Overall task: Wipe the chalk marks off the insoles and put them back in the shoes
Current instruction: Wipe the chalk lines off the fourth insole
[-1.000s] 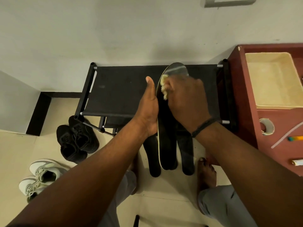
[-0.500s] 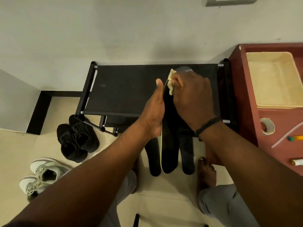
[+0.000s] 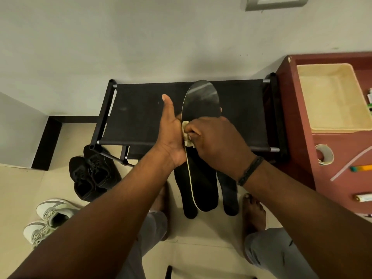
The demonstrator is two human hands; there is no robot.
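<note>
Black rack (image 3: pixel 141 109) taken as landmark, set against wall. Maroon table (image 3: pixel 298 121) placed right of rack. Black shoes (image 3: pixel 90 174) and white sneakers (image 3: pixel 48 218) seen on floor left of and below rack. Two insoles (image 3: pixel 187 198) laid on floor below rack. Held insole (image 3: pixel 201 101) raised over rack, gripped along its edge by left hand (image 3: pixel 171 137), thumb extended. Cloth (image 3: pixel 187 135) bunched in curled fingers of right hand (image 3: pixel 217 141), pressed against insole middle.
</note>
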